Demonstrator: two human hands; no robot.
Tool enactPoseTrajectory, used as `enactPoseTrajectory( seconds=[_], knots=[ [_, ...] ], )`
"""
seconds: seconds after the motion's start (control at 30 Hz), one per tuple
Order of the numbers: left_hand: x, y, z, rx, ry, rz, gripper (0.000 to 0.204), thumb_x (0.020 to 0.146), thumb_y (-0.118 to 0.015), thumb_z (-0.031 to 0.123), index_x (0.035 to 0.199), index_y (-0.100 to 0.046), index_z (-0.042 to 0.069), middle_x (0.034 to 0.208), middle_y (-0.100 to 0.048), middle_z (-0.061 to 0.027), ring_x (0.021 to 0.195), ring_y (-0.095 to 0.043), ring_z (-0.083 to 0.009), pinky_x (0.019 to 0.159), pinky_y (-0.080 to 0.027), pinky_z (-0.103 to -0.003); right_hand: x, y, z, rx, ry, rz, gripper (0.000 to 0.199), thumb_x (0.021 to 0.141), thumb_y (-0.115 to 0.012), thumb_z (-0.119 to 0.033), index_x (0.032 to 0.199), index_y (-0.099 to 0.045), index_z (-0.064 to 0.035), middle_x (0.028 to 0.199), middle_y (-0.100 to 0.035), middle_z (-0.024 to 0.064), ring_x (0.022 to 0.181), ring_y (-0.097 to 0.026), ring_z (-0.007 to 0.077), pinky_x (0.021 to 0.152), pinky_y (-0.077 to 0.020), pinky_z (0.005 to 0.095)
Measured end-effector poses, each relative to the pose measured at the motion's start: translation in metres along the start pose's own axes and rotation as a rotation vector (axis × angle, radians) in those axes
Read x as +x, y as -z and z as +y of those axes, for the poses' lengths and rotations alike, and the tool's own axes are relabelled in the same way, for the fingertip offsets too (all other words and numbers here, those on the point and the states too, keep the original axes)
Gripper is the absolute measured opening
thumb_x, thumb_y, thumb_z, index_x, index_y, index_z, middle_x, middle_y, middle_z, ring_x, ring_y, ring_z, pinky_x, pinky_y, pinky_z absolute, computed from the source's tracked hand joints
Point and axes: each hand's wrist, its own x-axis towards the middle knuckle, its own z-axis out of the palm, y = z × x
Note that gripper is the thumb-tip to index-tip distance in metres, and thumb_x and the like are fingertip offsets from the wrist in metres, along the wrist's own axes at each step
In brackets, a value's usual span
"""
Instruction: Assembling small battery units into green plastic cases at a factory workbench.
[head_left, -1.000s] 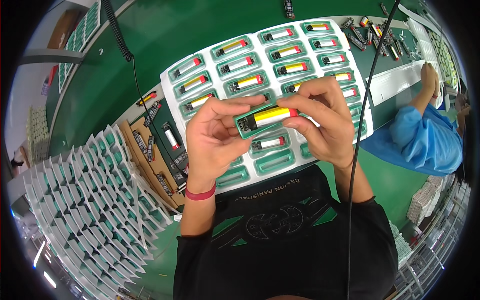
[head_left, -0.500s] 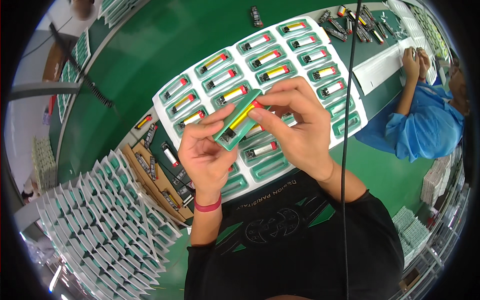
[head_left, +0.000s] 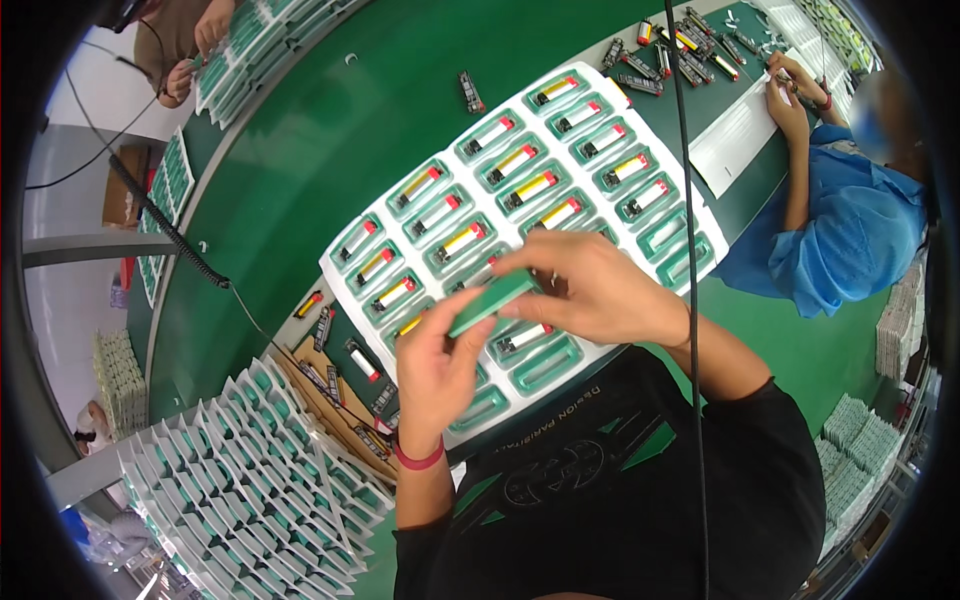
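Note:
A small green case (head_left: 493, 302) is held between my two hands above a white tray (head_left: 453, 165). My left hand (head_left: 438, 365), with a red band on its wrist, pinches the case's near-left end between thumb and fingers. The fingers of my right hand (head_left: 605, 290) close on its far-right end, slightly blurred. The case's contents are turned out of sight. Below, the tray bears rows of green pockets, most holding a slim battery cell (head_left: 530, 190) with a red end and dark wiring. A pocket (head_left: 548, 368) near me holds no cell.
Loose cells (head_left: 690, 50) are heaped at the far right, beside a person in blue (head_left: 850, 220). At left are a cardboard box (head_left: 345, 410) of cells and stacked green-and-white trays (head_left: 240, 490). A black cable (head_left: 690, 250) hangs across the view. Another person's hands (head_left: 195, 55) work at far left.
The green case has been turned and lowered slightly, so the yellow-and-red cell seen in it earlier no longer shows. Both hands stay on it. The whole view has shifted somewhat.

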Motion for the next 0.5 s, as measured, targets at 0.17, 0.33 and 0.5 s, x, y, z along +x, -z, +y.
enactPoseTrajectory(
  seconds=[0.17, 0.33, 0.5],
  knots=[
    [0.003, -0.005, 0.007, 0.239, -0.175, -0.044, 0.022, 0.091, -0.067, 0.009, 0.111, -0.066, 0.001, 0.090, -0.070, -0.0151, 0.074, -0.069, -0.0213, 0.064, -0.052, -0.030, 0.000, 0.001, 0.010, 0.119, -0.094, -0.194, 0.021, 0.085, -0.069, -0.015, 0.097, -0.065, 0.0017, 0.070, -0.064, 0.0200, 0.073, -0.065, 0.0385, 0.066, -0.0480, 0.0443],
    [0.010, -0.006, 0.010, 0.234, 0.007, -0.112, 0.022, 0.095, -0.060, 0.000, 0.116, -0.064, -0.005, 0.099, -0.070, -0.0096, 0.089, -0.066, -0.0125, 0.072, -0.057, -0.026, 0.002, -0.004, 0.022, 0.038, -0.118, -0.187, 0.022, 0.087, -0.070, -0.020, 0.098, -0.065, -0.0009, 0.071, -0.065, 0.0152, 0.068, -0.065, 0.0348, 0.062, -0.0485, 0.0407],
    [0.019, -0.005, 0.004, 0.002, 0.096, -0.183, 0.024, 0.093, -0.064, 0.006, 0.116, -0.067, 0.000, 0.089, -0.073, -0.0130, 0.074, -0.073, -0.0162, 0.058, -0.052, -0.026, 0.006, 0.003, 0.038, -0.112, 0.186, -0.149, 0.025, 0.086, -0.072, -0.019, 0.101, -0.066, 0.0000, 0.085, -0.066, 0.0173, 0.079, -0.066, 0.0318, 0.065, -0.0486, 0.0380]
  ],
)
